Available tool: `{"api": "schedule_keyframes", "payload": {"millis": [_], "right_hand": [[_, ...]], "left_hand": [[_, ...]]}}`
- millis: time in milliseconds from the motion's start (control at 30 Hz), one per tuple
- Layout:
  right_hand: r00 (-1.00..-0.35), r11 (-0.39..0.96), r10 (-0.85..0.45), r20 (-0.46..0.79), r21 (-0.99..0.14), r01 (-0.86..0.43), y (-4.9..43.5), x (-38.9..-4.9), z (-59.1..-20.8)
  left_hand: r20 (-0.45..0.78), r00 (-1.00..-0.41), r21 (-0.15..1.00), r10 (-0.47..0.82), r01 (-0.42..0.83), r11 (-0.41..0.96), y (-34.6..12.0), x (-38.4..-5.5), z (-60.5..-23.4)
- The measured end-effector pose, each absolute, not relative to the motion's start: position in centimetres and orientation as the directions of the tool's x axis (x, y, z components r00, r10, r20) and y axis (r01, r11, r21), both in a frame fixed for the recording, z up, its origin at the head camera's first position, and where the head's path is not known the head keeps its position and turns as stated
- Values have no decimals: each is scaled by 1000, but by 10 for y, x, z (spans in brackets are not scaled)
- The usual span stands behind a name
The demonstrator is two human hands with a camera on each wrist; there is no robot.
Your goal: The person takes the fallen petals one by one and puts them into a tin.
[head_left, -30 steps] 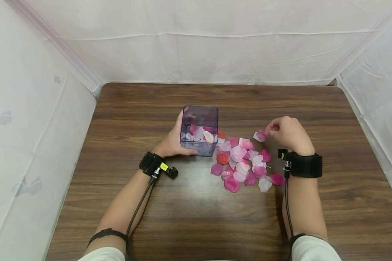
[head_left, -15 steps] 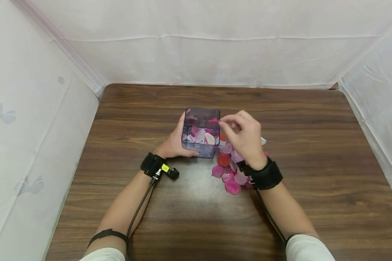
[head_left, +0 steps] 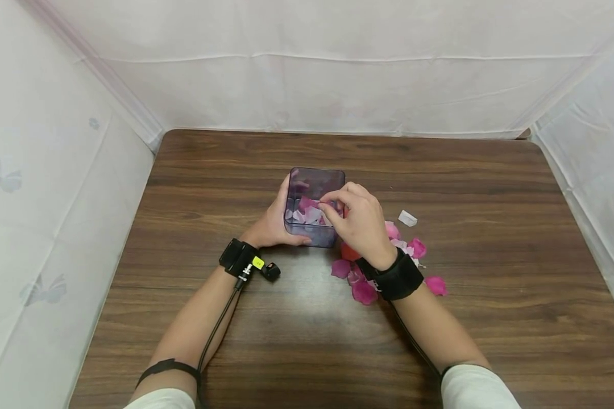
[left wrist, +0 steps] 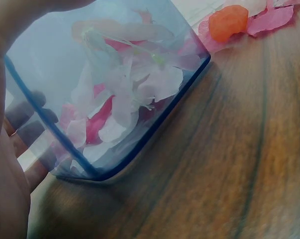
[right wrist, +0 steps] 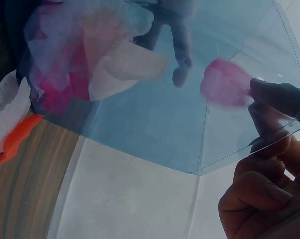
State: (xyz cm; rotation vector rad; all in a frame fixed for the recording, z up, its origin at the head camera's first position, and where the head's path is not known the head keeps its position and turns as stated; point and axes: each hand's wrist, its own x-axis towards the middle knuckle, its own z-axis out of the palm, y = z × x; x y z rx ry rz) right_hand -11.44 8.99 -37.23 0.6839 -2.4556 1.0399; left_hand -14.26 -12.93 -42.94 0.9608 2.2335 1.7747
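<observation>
A clear bluish-purple plastic box (head_left: 309, 234) stands on the table, gripped round its left side by my left hand (head_left: 270, 226). White and pink artificial petals (left wrist: 122, 94) lie in the bottom of it. My right hand (head_left: 362, 224) reaches over the box's right edge. Thumb and forefinger pinch a pink petal (right wrist: 225, 83), seen through the clear wall in the right wrist view, inside the box and above the heap.
Loose pink petals (head_left: 364, 292) lie scattered right of the box, partly hidden under my right forearm. One magenta petal (head_left: 436, 286) and a white scrap (head_left: 407, 218) lie farther out. White cloth (head_left: 307, 94) hangs behind the table.
My right hand has moved left from beyond the scattered petals to the box, carrying the pink petal and leaving the white scrap behind. My left hand keeps its hold on the box.
</observation>
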Motion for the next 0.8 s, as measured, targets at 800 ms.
{"api": "schedule_keyframes", "payload": {"millis": [800], "right_hand": [[-977, 893, -164, -132, -441, -91, 222, -152, -371]], "left_hand": [[263, -792, 919, 550, 380, 108, -129, -144, -432]]}}
